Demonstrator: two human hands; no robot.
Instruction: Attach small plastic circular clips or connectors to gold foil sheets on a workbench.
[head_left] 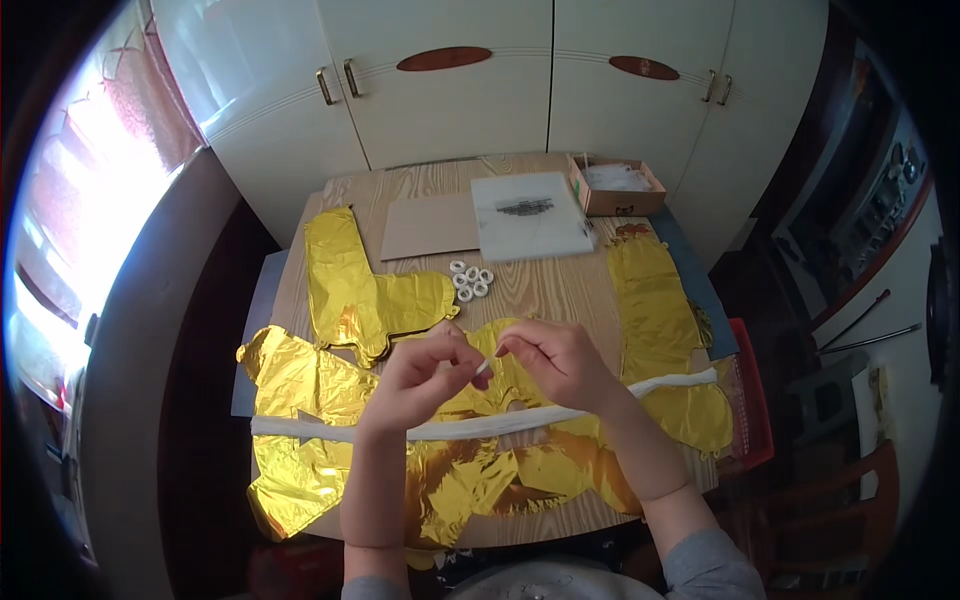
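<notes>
My left hand (420, 378) is closed in a pinch over the middle of the table, with a small white piece (483, 367) at its fingertips. Its kind is too small to make out. Close beside it on the right, my right hand (556, 362) has its thumb and fingers drawn together; whatever they hold, if anything, does not show. Under both hands lie flat gold foil balloons (300, 375). A long white bundle of thin strands (480, 428) stretches across them from left to right, passing below my hands.
Several small white rings (471, 280) lie beyond my hands, beside a boot-shaped gold foil balloon (345, 290). Farther back are a brown cardboard sheet (430, 226), a clear plastic packet (533, 230) and a pink box (620, 203). More gold foil (655, 310) lies at right.
</notes>
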